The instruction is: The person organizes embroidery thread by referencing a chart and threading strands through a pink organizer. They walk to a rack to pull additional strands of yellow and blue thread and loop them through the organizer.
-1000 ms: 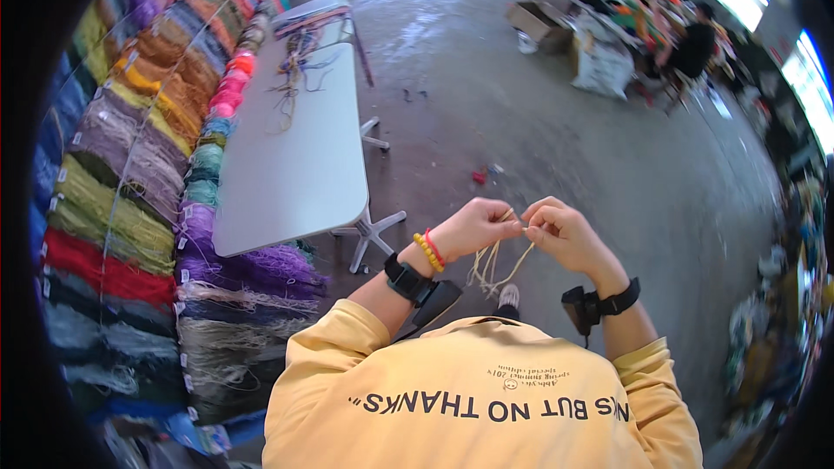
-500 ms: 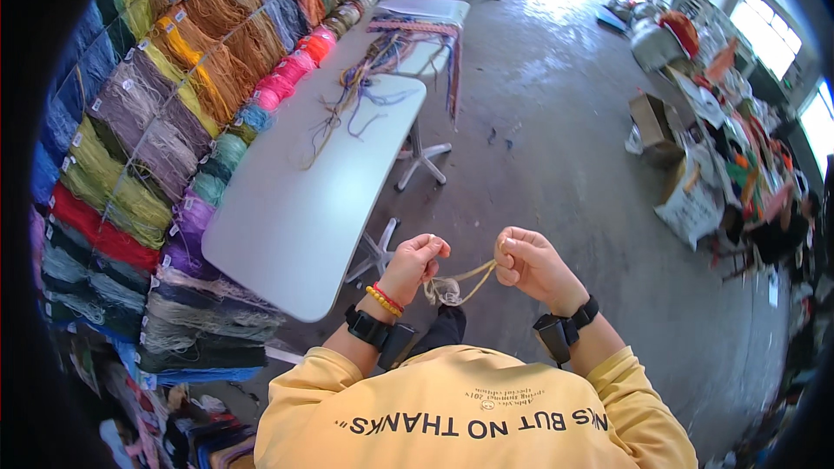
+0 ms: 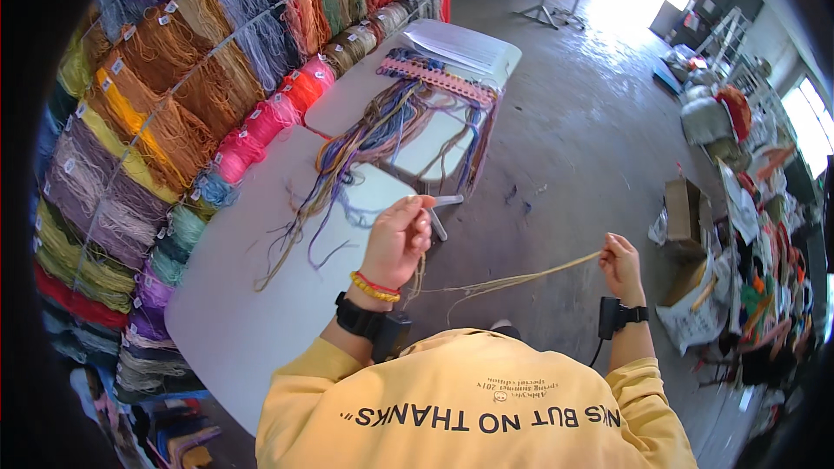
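By the right hand (image 3: 619, 262), as seen in the head view, one end of the pale yarn (image 3: 539, 275) is pinched between thumb and curled fingers. By the left hand (image 3: 400, 239), raised in front of the worktop (image 3: 252, 295), a strand of the same yarn is gripped, its loose part hanging beneath the fist; how firmly it is held cannot be told. Between the two hands the yarn is stretched in a slanting bundle above the floor (image 3: 556, 148), with slack loops left at the lower end.

A snarl could be caused by those loops, since the strands are crossed and unevenly tensioned; if either pinch were loosened, the thin ends could be dropped. The yarn could also be snagged on the yellow beaded bracelet (image 3: 375, 287) at the left wrist.

The yarn is thin, limp and cream-yellow, drawn nearly straight near the right hand. On the smooth, pale worktop with rounded corners, a banded pink strip (image 3: 447, 80) is laid, and from it a tangled fringe (image 3: 365, 130) of brown, blue and purple cords is spread. Beside it, soft fibrous hanks (image 3: 208, 52) are stacked in rows by colour.
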Demonstrator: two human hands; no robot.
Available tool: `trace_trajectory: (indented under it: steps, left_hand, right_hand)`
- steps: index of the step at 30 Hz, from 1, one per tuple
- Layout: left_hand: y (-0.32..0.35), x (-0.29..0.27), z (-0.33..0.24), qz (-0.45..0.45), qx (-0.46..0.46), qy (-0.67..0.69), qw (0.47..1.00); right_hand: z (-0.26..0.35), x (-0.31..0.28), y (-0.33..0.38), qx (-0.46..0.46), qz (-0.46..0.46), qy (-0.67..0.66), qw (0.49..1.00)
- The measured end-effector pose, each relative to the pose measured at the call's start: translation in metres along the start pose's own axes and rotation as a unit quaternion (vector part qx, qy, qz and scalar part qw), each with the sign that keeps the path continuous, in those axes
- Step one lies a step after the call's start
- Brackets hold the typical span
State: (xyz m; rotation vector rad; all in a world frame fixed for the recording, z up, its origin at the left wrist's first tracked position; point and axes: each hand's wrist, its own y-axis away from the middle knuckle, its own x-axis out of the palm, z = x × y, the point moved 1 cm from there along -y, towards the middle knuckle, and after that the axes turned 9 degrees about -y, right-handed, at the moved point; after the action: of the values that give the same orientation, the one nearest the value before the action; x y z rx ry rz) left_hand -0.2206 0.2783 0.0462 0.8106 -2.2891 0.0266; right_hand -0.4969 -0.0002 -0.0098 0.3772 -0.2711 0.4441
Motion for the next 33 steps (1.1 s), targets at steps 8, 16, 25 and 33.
trace_trajectory:
  steps: [8, 16, 25, 33]
  left_hand:
    - [-0.019, -0.041, -0.055, -0.299, 0.303, 0.023, 0.904]
    - [0.009, 0.006, -0.117, -0.501, 0.442, -0.093, 0.739]
    - [-0.284, 0.018, -0.017, -0.361, 0.124, -0.029, 0.924]
    - [-0.325, -0.001, -0.023, -0.418, 0.054, -0.046, 0.906]
  right_hand:
    - [0.085, -0.115, -0.307, -0.039, -0.059, -0.011, 0.997]
    - [0.298, 0.068, -0.501, -0.361, 0.039, 0.065, 0.929]
    - [0.082, 0.361, -0.383, -0.086, 0.473, 0.131, 0.867]
    - [-0.023, 0.404, -0.351, -0.044, 0.619, 0.307, 0.722]
